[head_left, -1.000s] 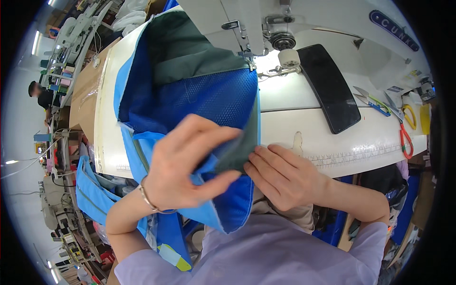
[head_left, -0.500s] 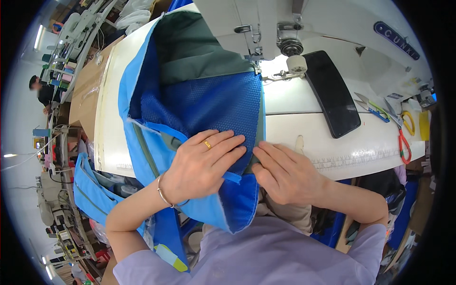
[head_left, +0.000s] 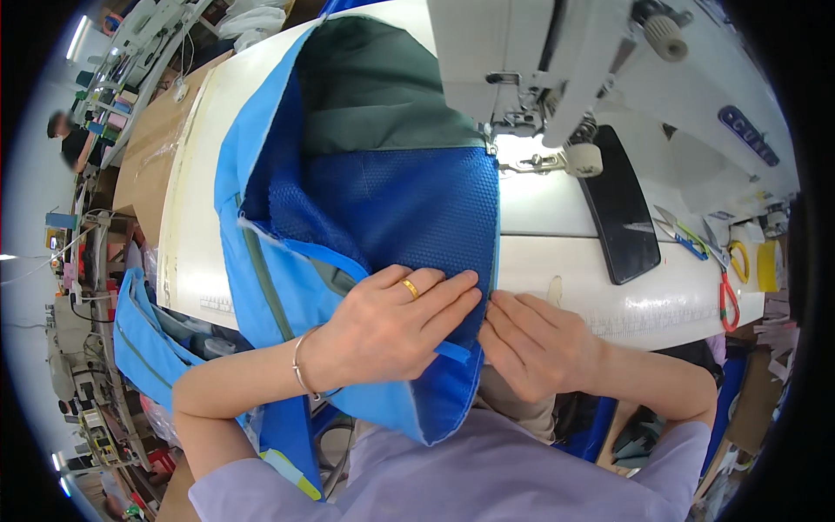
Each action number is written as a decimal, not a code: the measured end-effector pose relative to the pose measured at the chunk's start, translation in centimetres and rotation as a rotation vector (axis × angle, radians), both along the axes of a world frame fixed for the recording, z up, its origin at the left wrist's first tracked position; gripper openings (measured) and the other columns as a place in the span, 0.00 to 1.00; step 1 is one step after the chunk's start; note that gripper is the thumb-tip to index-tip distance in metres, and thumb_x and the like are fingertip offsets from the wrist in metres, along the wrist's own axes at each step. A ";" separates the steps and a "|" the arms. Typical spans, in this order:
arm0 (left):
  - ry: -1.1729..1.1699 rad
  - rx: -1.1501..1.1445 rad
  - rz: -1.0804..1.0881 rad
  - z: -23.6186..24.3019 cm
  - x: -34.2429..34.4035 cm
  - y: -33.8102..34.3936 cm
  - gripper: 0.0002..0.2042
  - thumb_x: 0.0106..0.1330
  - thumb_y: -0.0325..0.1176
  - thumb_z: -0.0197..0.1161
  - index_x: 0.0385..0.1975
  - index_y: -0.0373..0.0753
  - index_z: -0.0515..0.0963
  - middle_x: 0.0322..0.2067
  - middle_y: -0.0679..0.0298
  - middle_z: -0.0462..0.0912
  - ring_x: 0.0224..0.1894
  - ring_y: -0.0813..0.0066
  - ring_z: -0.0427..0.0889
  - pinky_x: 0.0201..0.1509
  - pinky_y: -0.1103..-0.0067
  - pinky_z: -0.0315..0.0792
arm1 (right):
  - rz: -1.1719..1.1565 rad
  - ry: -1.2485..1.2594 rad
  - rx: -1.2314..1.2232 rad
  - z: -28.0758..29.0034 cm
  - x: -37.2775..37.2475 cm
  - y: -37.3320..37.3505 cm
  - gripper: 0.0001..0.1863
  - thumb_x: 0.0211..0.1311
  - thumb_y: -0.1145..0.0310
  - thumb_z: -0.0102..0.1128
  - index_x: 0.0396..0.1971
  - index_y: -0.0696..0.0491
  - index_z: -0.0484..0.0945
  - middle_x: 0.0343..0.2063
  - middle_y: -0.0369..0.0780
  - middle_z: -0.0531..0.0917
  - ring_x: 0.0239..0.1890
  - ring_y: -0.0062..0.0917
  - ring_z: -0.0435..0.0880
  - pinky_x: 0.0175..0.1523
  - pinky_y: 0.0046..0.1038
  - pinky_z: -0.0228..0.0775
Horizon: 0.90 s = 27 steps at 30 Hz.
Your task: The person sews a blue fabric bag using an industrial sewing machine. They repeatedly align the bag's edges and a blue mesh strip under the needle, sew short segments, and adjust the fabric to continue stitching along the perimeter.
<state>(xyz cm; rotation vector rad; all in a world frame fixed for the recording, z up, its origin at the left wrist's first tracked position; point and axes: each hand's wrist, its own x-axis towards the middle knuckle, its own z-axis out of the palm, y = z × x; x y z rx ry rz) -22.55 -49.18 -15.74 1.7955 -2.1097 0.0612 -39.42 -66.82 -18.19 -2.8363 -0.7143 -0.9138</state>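
Observation:
A bag-like piece of fabric (head_left: 400, 200), with blue mesh, grey-green panel and light blue outer, lies under the sewing machine (head_left: 539, 61), its right edge at the presser foot (head_left: 491, 143). My left hand (head_left: 391, 322) rests palm down on the mesh near that edge, fingers extended and slightly curved, thumb hidden. Just right of it, my right hand (head_left: 539, 344) pinches the fabric's edge with bunched fingertips. A narrow blue strip (head_left: 452, 352) sticks out below my left fingers.
A black phone (head_left: 617, 209), green-handled scissors (head_left: 678, 235) and red-handled shears (head_left: 729, 296) lie at right beside a printed ruler. Cardboard (head_left: 156, 148) is at the left edge. A second blue piece (head_left: 148, 339) hangs lower left. A person (head_left: 70, 139) stands among machines far left.
My left hand, raised with spread fingers one second ago, has come down onto the mesh. My right fingers have drawn together on the edge. The camera's view has shifted slightly.

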 end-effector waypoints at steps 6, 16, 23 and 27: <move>0.008 -0.005 -0.024 -0.1 0.9 -1.3 0.30 0.38 0.33 0.66 0.49 0.33 0.83 0.54 0.58 0.83 0.44 0.66 0.82 0.43 0.75 0.76 | -0.010 0.001 0.018 0.0 0.9 -1.2 0.11 0.55 0.68 0.62 0.31 0.62 0.81 0.31 0.48 0.86 0.41 0.37 0.87 0.46 0.31 0.80; -0.055 -0.081 -0.097 -0.9 4.8 -5.3 0.27 0.45 0.37 0.66 0.49 0.35 0.82 0.52 0.58 0.84 0.42 0.63 0.81 0.44 0.70 0.79 | -0.025 -0.093 0.029 -1.0 4.3 -4.2 0.14 0.42 0.72 0.63 0.32 0.61 0.79 0.31 0.46 0.84 0.39 0.34 0.85 0.40 0.29 0.80; -0.048 -0.117 -0.141 -1.0 7.5 -7.4 0.27 0.40 0.33 0.67 0.47 0.37 0.83 0.51 0.60 0.84 0.40 0.62 0.81 0.45 0.68 0.81 | -0.075 -0.096 0.116 -1.5 6.1 -5.0 0.15 0.40 0.73 0.63 0.32 0.61 0.79 0.33 0.47 0.84 0.39 0.34 0.85 0.39 0.28 0.80; -0.020 -0.083 -0.126 -0.3 7.3 -7.4 0.26 0.42 0.30 0.67 0.47 0.37 0.84 0.50 0.60 0.85 0.41 0.62 0.81 0.44 0.69 0.80 | -0.116 -0.089 0.060 -1.7 5.5 -4.7 0.17 0.45 0.71 0.63 0.36 0.63 0.81 0.37 0.49 0.84 0.42 0.36 0.85 0.40 0.29 0.79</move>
